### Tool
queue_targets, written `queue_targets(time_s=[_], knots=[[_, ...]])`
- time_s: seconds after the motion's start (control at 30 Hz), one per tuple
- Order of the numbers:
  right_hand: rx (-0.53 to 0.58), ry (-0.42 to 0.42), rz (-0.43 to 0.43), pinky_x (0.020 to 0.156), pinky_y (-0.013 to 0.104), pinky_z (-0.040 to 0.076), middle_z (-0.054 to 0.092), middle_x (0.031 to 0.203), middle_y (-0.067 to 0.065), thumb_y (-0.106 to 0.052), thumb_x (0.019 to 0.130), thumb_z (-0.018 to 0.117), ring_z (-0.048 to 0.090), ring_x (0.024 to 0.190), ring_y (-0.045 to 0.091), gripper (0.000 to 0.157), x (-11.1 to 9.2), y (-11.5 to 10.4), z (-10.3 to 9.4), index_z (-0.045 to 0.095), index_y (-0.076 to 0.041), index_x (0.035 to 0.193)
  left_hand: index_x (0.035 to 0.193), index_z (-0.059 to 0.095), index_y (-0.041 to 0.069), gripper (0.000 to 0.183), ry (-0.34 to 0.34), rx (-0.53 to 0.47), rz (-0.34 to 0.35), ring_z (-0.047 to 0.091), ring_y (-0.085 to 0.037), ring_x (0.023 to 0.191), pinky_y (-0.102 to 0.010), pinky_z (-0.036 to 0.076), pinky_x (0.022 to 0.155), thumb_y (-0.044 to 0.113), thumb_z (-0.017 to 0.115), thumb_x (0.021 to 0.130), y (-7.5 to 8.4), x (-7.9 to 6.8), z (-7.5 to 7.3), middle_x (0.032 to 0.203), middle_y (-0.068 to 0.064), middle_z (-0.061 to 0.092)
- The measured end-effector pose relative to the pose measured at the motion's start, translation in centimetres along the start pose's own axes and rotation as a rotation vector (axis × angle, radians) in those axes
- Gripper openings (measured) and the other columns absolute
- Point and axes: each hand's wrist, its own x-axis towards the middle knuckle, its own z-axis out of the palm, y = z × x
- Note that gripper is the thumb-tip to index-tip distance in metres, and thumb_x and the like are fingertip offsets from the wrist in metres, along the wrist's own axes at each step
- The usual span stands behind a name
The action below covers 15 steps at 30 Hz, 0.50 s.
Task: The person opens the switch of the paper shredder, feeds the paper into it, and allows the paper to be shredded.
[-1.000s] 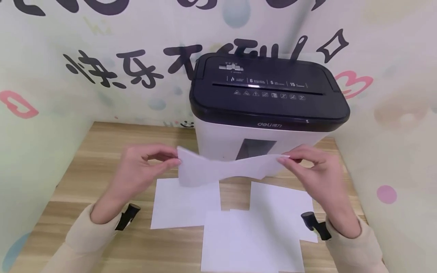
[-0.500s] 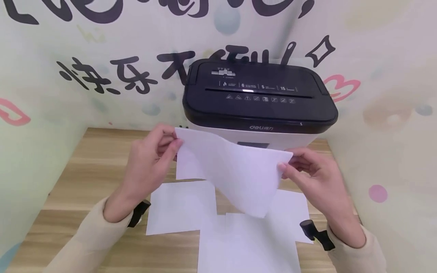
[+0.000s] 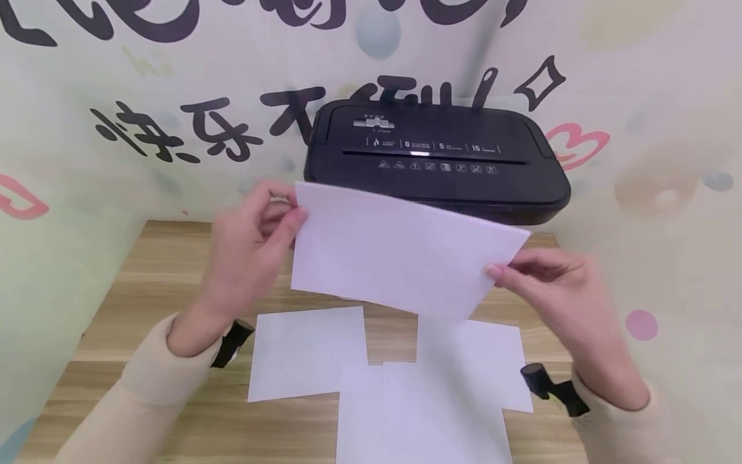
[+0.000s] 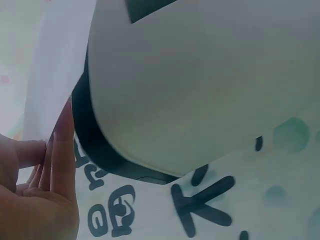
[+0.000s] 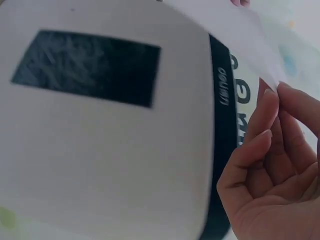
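Note:
Both hands hold up a white sheet of paper (image 3: 388, 248) in front of a paper shredder (image 3: 429, 183). The left hand (image 3: 246, 251) pinches the sheet's left edge between thumb and fingers. At its right edge, the right hand (image 3: 556, 290) does the same, a little lower, so the sheet slants down to the right. The paper hides most of the shredder's white body in the head view. Its black lid carries a long slot, which lies beyond the sheet's upper edge. In the right wrist view, the shredder body (image 5: 110, 145) shows a dark window.
Several white sheets (image 3: 429, 412) lie overlapping on the wooden table (image 3: 151, 290) below the hands. A printed wall covering (image 3: 174, 77) with large black characters stands behind the shredder and along both sides. A black camera mount sits on each wrist.
The sheet has risen and straightened from a bowed, curled shape to nearly flat, now overlapping the shredder's front. The left hand has gone up, and the right hand has shifted slightly outward.

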Motion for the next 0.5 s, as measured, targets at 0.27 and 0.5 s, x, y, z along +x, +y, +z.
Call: queue_targets(time_s=[0.27,0.5], knots=[[0.078,0.062,-0.125,0.068,0.021,0.057,0.074,0.077,0.013,0.006,0.076,0.082,0.071,0.068,0.018,0.022,2.8,-3.7,-2.3,0.072,0.015,0.093,0.096,0.057,-0.011,0.012,-0.039,-0.072,0.055,0.07,-0.007,0.066,-0.024,0.058,0.059,-0.011,0.066,0.089,2.2,4.1,-1.2,0.083,-0.016,0.074],[0.013,0.142,-0.124,0.073,0.019,0.053,0.075,0.08,0.013,0.001,0.073,0.087,0.071,0.075,0.018,0.03,5.0,-5.0,-3.6,0.073,0.013,0.096,0.098,0.059,-0.011,0.021,-0.124,-0.125,0.032,0.07,-0.014,0.064,-0.026,0.059,0.065,-0.009,0.074,0.084,2.9,6.6,-2.0,0.08,-0.014,0.073]])
